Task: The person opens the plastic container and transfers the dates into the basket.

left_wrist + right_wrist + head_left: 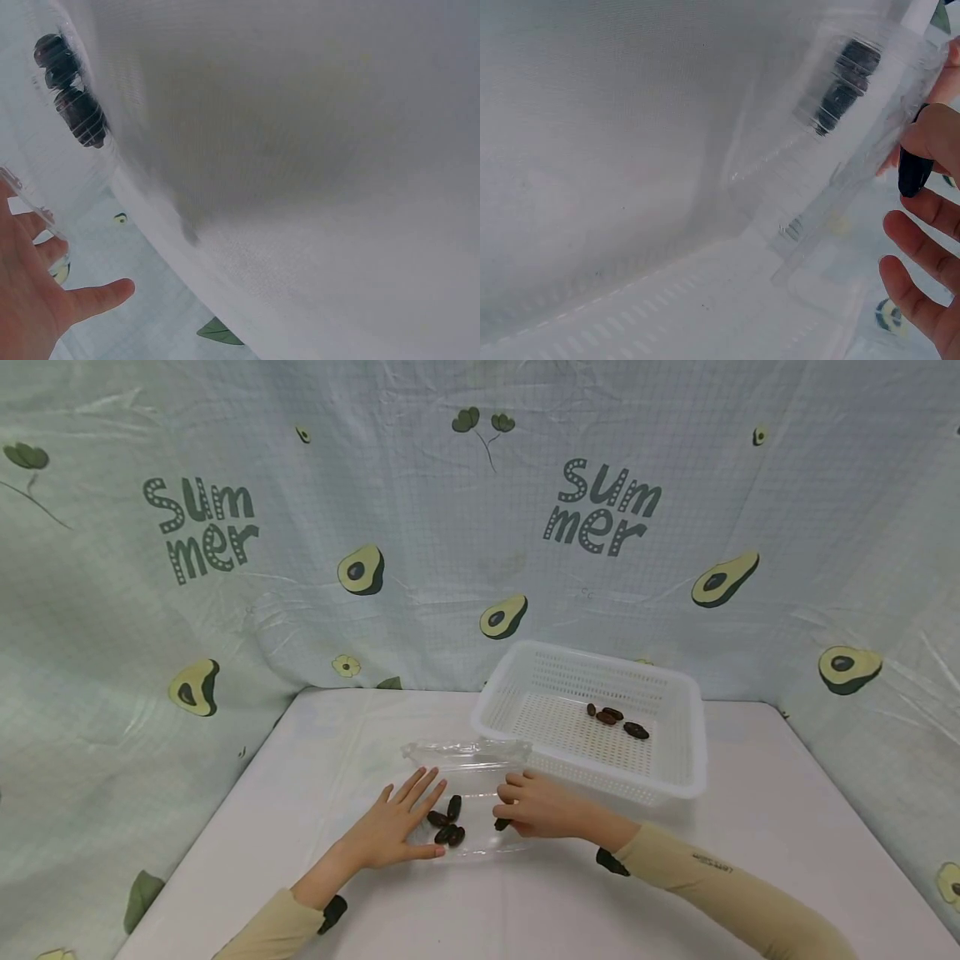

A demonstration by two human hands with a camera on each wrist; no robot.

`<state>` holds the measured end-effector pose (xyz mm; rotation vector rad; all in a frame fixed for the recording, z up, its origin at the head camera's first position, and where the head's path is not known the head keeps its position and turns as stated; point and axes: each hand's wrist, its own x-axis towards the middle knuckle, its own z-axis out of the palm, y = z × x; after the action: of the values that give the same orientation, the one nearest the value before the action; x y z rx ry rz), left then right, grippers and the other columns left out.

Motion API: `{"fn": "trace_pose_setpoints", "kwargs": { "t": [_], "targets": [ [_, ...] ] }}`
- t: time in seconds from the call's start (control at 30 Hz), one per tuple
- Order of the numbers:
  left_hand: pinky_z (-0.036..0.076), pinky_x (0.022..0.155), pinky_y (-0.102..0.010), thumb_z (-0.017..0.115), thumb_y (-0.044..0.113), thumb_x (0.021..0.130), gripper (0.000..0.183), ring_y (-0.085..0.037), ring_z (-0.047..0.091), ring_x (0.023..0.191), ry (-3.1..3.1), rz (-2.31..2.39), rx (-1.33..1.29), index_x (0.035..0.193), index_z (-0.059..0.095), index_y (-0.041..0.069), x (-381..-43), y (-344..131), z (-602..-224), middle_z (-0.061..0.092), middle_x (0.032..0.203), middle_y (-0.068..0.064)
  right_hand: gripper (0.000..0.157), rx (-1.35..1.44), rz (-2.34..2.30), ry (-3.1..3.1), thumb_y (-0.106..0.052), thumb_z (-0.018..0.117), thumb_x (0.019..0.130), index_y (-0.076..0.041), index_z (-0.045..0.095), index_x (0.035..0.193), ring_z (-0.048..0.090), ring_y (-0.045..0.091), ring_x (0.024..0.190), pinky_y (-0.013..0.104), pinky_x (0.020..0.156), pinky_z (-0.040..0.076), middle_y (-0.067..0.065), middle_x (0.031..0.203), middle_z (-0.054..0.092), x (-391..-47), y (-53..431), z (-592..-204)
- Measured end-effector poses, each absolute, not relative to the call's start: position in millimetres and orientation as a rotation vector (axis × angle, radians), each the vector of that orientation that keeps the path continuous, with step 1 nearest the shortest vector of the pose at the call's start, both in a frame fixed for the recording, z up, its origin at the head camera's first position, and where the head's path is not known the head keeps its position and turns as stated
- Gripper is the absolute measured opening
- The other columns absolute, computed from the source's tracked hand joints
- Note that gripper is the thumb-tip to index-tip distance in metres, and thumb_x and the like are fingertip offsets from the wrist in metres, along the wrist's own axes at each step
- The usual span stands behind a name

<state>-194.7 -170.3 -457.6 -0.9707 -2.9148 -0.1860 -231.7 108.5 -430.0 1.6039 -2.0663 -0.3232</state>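
Note:
A clear plastic box [480,783] with its lid folded back lies on the table, several dark dates [454,807] grouped in its left part. My left hand [393,827] is at the box's left side, fingers straight and thumb spread along the near edge. Over the box's right part, my right hand [543,808] pinches one date [915,172] between thumb and index finger; its other fingers are loosely bent in the right wrist view. Through the clear wall, the grouped dates [81,116] also show in the left wrist view.
Behind and to the right of the box stands a white perforated basket [701,735], holding several more dates [636,731]. A white cloth covers the table [420,918]. A printed curtain [435,510] hangs behind and along the sides.

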Motion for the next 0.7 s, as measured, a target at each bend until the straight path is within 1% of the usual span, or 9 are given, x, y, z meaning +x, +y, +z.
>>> {"fn": "trace_pose_setpoints", "kwargs": {
  "t": [0.17,0.3,0.5,0.7],
  "targets": [
    [0.028,0.095,-0.063,0.045,0.065,0.079,0.088,-0.031,0.014,0.138,-2.872,-0.192,-0.994,0.143,0.019,0.012,-195,-171,-459,0.013,0.151,-0.010,0.021,1.572,-0.245,-2.065,-0.026,0.070,0.072,-0.025,0.053,0.085,0.041,0.007,0.071,0.018,0.059,0.031,-0.009,0.079,0.047,-228,124,-417],
    [0.027,0.095,-0.063,0.045,0.065,0.079,0.088,-0.031,0.014,0.138,-2.878,-0.191,-0.995,0.144,0.017,0.012,-196,-171,-459,0.011,0.151,-0.009,0.024,1.554,-0.190,-2.060,-0.024,0.072,0.070,-0.024,0.054,0.086,0.042,0.008,0.071,0.018,0.058,0.033,-0.009,0.079,0.049,-226,138,-405],
    [0.027,0.095,-0.063,0.046,0.065,0.079,0.088,-0.030,0.013,0.138,-2.882,-0.181,-0.993,0.144,0.018,0.012,-196,-171,-459,0.011,0.151,-0.008,0.027,1.521,-0.142,-2.052,-0.020,0.074,0.068,-0.022,0.054,0.087,0.039,0.008,0.069,0.019,0.057,0.030,-0.008,0.077,0.046,-229,159,-389],
    [0.028,0.095,-0.063,0.046,0.065,0.079,0.088,-0.030,0.013,0.138,-2.879,-0.190,-0.997,0.144,0.018,0.013,-194,-171,-458,0.011,0.151,-0.009,0.028,1.476,-0.070,-2.101,-0.014,0.074,0.065,-0.020,0.056,0.086,0.037,0.009,0.070,0.020,0.058,0.030,-0.006,0.077,0.045,-236,182,-376]
  ]
}}
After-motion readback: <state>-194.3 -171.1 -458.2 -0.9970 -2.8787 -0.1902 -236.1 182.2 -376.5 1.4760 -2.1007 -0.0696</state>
